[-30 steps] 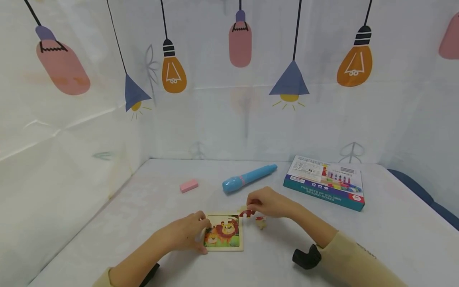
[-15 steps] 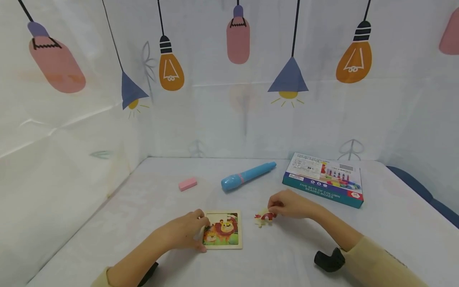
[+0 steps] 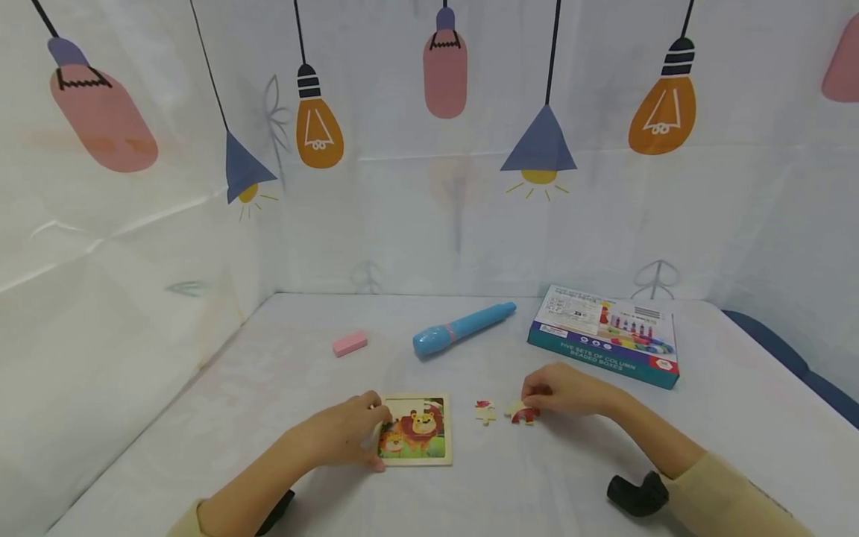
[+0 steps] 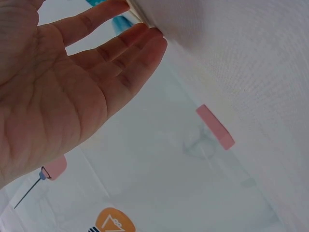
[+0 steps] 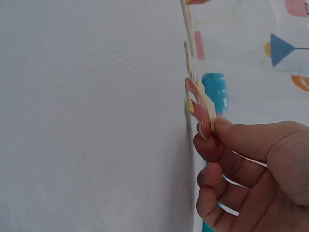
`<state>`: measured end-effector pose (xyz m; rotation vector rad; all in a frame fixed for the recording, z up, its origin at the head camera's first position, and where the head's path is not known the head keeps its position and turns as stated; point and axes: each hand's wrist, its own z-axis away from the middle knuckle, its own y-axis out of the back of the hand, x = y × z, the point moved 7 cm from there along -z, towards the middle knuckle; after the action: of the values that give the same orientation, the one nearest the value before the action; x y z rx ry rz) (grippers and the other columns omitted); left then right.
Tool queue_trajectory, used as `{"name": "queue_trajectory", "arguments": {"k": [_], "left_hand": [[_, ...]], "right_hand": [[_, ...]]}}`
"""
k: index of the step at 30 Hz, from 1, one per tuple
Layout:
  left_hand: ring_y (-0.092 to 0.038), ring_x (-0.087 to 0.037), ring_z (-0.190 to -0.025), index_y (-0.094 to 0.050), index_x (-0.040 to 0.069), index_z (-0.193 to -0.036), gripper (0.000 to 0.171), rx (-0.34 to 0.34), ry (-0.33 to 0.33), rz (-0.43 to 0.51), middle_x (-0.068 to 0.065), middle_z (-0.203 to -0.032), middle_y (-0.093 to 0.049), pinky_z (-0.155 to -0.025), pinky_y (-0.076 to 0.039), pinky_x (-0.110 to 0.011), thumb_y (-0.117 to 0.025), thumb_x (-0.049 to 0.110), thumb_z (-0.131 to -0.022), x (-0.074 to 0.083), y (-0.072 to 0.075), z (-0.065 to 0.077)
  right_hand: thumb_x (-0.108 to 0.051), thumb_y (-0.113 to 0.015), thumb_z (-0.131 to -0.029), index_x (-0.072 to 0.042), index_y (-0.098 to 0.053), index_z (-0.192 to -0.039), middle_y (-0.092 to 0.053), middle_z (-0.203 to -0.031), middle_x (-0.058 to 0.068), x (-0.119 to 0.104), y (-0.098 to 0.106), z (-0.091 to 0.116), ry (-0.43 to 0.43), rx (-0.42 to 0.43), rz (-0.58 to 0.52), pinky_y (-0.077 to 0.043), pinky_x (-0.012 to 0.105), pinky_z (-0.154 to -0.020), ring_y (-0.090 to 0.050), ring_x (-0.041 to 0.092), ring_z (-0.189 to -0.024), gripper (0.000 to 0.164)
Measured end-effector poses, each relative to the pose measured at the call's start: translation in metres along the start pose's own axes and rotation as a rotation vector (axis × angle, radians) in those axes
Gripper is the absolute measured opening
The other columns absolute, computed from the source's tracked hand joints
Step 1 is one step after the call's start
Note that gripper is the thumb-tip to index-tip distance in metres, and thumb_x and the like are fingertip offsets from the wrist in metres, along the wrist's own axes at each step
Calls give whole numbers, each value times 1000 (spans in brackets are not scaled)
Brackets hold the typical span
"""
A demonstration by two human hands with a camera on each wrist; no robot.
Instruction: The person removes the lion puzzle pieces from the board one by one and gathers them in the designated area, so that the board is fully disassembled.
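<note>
A square wooden jigsaw puzzle (image 3: pixel 423 441) with a lion picture lies in its pale frame on the table. My left hand (image 3: pixel 342 432) rests along its left side, thumb by the near corner and fingers over the edge. The left wrist view shows this hand's (image 4: pixel 72 82) fingers nearly straight, tips at the frame's edge. To the right, my right hand (image 3: pixel 570 389) pinches a red and cream puzzle piece (image 3: pixel 522 412) between thumb and fingers. In the right wrist view the piece (image 5: pixel 202 108) stands tilted on edge. A second puzzle piece (image 3: pixel 485 412) lies between the frame and the right hand.
Behind the puzzle lie a pink block (image 3: pixel 350 343) and a blue, microphone-shaped toy (image 3: pixel 463 330). A flat beaded-toy box (image 3: pixel 604 335) is at the back right. White cloth (image 3: pixel 403 224) printed with lamps hangs behind the table.
My right hand has moved right, away from the frame, carrying the red puzzle piece past the other loose piece. The left hand has stayed at the frame. The view has tilted down slightly.
</note>
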<state>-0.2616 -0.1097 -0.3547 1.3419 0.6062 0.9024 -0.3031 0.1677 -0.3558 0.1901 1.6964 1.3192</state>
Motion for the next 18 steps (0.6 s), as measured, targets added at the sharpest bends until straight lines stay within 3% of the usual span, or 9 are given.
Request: {"name": "queue_trajectory", "arguments": {"k": [18], "left_hand": [[-48,-16,-91,-58,16,-112,61,-22,21,18,0,-110,-48,-83,-47,-37,-74,51,-66,0,1,0]], "right_hand": [[-20,-58,-91,-16,-63,-87,-55,-74,-9,10,-3,-4,-18,22,-19,-43,21,-65,-50,8,-73,8]]}}
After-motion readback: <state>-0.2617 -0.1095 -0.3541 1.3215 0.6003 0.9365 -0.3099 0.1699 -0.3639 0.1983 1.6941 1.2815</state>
